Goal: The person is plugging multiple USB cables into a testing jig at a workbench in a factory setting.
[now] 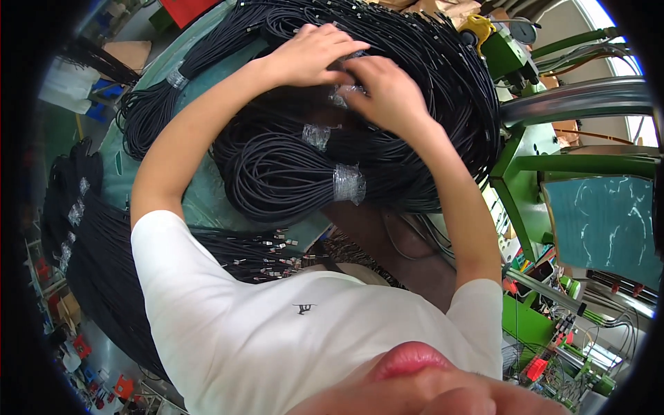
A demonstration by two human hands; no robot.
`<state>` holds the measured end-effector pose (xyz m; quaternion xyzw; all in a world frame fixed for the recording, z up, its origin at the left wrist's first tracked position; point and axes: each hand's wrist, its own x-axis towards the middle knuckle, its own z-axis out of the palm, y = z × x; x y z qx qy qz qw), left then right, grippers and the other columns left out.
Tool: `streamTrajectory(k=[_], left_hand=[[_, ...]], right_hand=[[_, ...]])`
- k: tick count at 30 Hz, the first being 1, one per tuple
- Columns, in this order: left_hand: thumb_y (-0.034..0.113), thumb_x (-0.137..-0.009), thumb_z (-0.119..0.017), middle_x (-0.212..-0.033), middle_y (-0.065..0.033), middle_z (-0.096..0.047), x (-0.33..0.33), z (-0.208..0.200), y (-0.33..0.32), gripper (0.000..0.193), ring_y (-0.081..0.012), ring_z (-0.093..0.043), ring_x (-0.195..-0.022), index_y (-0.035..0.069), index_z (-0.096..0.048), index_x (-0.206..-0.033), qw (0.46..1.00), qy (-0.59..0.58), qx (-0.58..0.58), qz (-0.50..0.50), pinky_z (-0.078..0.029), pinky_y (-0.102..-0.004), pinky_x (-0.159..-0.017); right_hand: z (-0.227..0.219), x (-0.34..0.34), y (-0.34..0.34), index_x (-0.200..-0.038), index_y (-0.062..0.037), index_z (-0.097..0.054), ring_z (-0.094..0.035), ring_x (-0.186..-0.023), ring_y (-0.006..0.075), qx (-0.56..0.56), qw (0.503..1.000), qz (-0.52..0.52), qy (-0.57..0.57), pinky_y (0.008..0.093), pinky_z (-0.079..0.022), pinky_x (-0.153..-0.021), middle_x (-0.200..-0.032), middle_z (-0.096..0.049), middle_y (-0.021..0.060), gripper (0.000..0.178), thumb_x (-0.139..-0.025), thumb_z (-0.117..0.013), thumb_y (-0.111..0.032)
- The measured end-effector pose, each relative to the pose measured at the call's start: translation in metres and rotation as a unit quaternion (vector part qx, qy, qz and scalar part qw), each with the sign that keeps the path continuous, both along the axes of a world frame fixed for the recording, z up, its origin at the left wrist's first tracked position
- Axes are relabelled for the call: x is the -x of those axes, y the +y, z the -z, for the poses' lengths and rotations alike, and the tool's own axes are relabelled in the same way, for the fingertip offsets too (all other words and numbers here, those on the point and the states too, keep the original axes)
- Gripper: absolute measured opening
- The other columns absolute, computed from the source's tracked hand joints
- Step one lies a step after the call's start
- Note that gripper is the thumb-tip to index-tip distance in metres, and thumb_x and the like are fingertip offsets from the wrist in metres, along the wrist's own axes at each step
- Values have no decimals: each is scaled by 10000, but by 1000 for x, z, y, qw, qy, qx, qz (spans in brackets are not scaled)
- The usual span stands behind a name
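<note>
At the upper middle of the table, my left hand (315,55) curls over a bundle of black cables, its fingertips partly hidden behind it. Close beside it is my right hand (387,93), bent toward the same bundle and smeared by motion, so its grip is unclear. Clear plastic wrap (339,97) shows just below the hands. Nearer to me lies a coiled black cable bundle (277,176) with clear wrap (349,183) around its right end. Another wrapped band (317,136) sits behind that one.
Loose black cables (443,76) spread over the green table cover (200,190). Another tied bundle (152,104) lies at the left. Cables with metal ends (266,249) lie near my body. Green machinery (519,187) and a thick metal tube (581,97) stand at the right.
</note>
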<state>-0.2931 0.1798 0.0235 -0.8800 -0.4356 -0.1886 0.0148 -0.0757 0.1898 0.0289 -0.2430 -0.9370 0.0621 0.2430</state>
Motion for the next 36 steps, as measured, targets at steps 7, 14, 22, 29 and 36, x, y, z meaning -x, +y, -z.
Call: streamTrajectory(k=[7,14,22,29,36], left_hand=[[-5,-844,-591,-1353,-110,-540,2,-9,26,553,-203,-516,-1284,14,-490,-1388,904,-359,228,50,-451,-336,-1050],[461,-577,-874,-1462,-204,-408,-8,4,-11,1157,-355,-385,-1376,-43,-326,-1463,984,179,4,-8,-311,-447,-1148],[358,-545,-849,-1104,-181,-607,-34,-10,53,878,-324,-579,-1051,-57,-506,-1239,965,212,142,53,-485,-376,-954],[366,-541,-835,-1020,-191,-631,-31,-2,44,842,-349,-594,-1033,-63,-519,-1193,985,140,74,72,-499,-416,-910],[336,-551,-813,-945,-189,-649,-47,-95,-2,627,-368,-647,-935,-3,-561,-1014,954,271,128,6,-536,-443,-801]], right_hand=[[13,-10,22,-1129,-91,-578,-643,-881,290,-99,989,106,-24,395,-531,-745,-893,-639,92,364,-775,-665,-88],[-9,-69,24,-1066,-54,-649,-632,-752,255,174,919,283,214,355,-520,-692,-875,-634,108,208,-869,-586,-49],[3,-69,27,-1091,-65,-647,-645,-748,281,78,944,256,191,375,-518,-688,-892,-651,120,210,-895,-576,-90],[-1,-68,21,-1068,-93,-643,-661,-834,334,41,950,248,187,417,-535,-722,-939,-668,122,189,-899,-567,-130],[3,-84,14,-1106,-66,-639,-647,-882,330,159,923,217,276,406,-521,-793,-972,-650,146,237,-871,-610,-69]])
